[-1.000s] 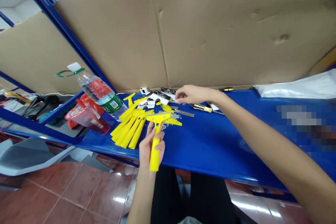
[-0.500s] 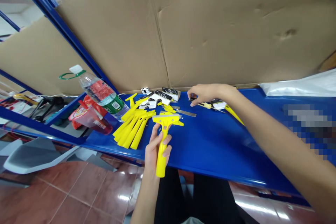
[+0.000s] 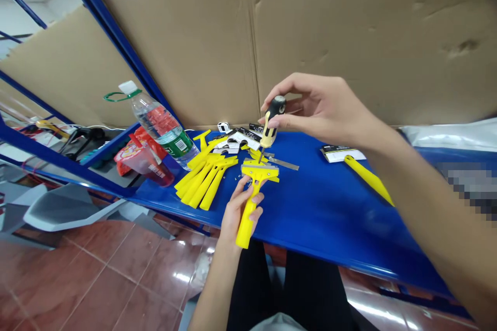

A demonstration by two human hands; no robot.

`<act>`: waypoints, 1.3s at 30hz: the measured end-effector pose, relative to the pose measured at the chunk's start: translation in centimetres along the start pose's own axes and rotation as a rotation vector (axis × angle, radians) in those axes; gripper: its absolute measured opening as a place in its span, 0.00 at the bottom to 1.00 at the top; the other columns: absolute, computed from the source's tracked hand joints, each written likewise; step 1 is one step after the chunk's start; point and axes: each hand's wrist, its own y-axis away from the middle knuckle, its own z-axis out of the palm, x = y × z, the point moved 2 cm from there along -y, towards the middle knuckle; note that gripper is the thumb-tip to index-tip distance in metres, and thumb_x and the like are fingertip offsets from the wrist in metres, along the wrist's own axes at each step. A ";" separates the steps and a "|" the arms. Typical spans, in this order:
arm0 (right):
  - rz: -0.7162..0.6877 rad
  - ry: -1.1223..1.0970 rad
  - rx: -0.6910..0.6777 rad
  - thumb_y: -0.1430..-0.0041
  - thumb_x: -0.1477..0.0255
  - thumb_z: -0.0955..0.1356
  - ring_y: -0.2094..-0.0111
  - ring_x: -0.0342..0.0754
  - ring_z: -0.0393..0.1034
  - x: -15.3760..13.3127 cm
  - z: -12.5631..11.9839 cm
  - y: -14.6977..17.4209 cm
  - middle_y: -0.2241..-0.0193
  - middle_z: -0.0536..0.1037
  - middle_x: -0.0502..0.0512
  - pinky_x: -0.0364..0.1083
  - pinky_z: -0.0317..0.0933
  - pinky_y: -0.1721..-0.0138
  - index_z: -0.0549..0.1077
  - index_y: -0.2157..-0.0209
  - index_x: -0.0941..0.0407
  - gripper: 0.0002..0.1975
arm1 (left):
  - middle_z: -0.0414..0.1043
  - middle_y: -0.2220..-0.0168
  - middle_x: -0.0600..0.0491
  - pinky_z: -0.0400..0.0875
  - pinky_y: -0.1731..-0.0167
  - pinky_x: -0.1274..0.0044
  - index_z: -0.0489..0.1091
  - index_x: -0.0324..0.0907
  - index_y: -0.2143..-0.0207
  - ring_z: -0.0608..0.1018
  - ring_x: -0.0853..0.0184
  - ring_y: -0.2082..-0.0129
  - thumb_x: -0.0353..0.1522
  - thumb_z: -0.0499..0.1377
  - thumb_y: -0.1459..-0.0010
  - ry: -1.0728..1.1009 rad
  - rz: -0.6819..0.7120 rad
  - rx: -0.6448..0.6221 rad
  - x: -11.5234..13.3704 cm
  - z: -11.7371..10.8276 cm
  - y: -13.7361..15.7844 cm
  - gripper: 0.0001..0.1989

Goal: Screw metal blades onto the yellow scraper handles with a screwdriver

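My left hand (image 3: 241, 206) is closed around the handle of a yellow scraper (image 3: 245, 227), its wide head with a metal strip turned upward. My right hand (image 3: 314, 106) grips a screwdriver (image 3: 268, 134) with a black and cream handle. Its shaft points down at the scraper's head; whether the tip touches a screw I cannot tell. Left of the scraper lie several yellow scraper handles (image 3: 205, 178) side by side. Behind the scraper head are loose metal blades (image 3: 285, 164) and black-and-white cards (image 3: 243, 137).
On the blue table (image 3: 310, 217), a large water bottle (image 3: 163, 126) and a red cup (image 3: 155, 168) stand at the left. A scraper with a yellow handle (image 3: 368, 178) and a card-covered head lies at the right. Cardboard (image 3: 349, 26) walls the back; white plastic (image 3: 454, 137) lies back right.
My right hand has lifted the screwdriver off the table's far side and brought it left, upright over the scraper head. My left hand still holds the scraper. The view has shifted slightly.
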 end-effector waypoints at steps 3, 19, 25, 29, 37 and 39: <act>0.050 -0.002 -0.044 0.39 0.57 0.81 0.54 0.54 0.82 1.0 1.0 -0.3 0.55 0.85 0.55 0.53 0.78 0.52 0.80 0.53 0.52 0.19 | 0.73 0.36 0.39 0.63 0.83 0.89 0.72 0.46 0.40 0.74 0.75 0.69 0.26 0.68 0.35 -0.027 0.007 -0.011 0.0 -0.2 0.0 0.23; 0.086 0.021 -0.111 0.39 0.52 0.80 0.52 0.55 0.80 1.7 2.6 -0.2 0.51 0.83 0.56 0.52 0.77 0.50 0.80 0.51 0.52 0.23 | 0.75 0.39 0.39 0.62 0.83 0.90 0.70 0.46 0.41 0.73 0.76 0.70 0.26 0.67 0.35 -0.027 0.021 -0.014 0.0 0.3 0.3 0.22; 0.078 0.042 -0.106 0.39 0.52 0.80 0.52 0.56 0.80 1.5 2.7 -0.2 0.52 0.83 0.56 0.53 0.77 0.50 0.80 0.52 0.52 0.22 | 0.75 0.39 0.38 0.61 0.84 0.89 0.69 0.47 0.39 0.73 0.75 0.71 0.26 0.67 0.36 -0.027 0.017 0.017 0.0 0.4 0.4 0.25; 0.065 0.036 -0.107 0.39 0.53 0.79 0.53 0.56 0.80 1.4 2.8 -0.2 0.53 0.83 0.56 0.54 0.76 0.50 0.81 0.52 0.52 0.21 | 0.75 0.39 0.39 0.61 0.84 0.89 0.69 0.47 0.39 0.73 0.76 0.71 0.26 0.67 0.36 -0.022 0.015 0.018 0.1 0.4 0.4 0.25; 0.058 0.045 -0.107 0.38 0.53 0.79 0.52 0.57 0.80 1.5 2.9 -0.2 0.52 0.84 0.56 0.54 0.76 0.51 0.81 0.52 0.52 0.21 | 0.75 0.40 0.39 0.62 0.83 0.90 0.70 0.46 0.40 0.73 0.76 0.71 0.26 0.67 0.35 -0.014 0.014 -0.008 0.1 0.3 0.3 0.22; 0.068 0.051 -0.108 0.39 0.53 0.79 0.52 0.56 0.79 1.5 3.0 -0.2 0.52 0.84 0.56 0.53 0.75 0.51 0.81 0.52 0.52 0.21 | 0.75 0.39 0.40 0.63 0.83 0.90 0.71 0.46 0.40 0.73 0.76 0.70 0.26 0.67 0.34 -0.026 0.017 -0.016 0.1 0.1 0.3 0.22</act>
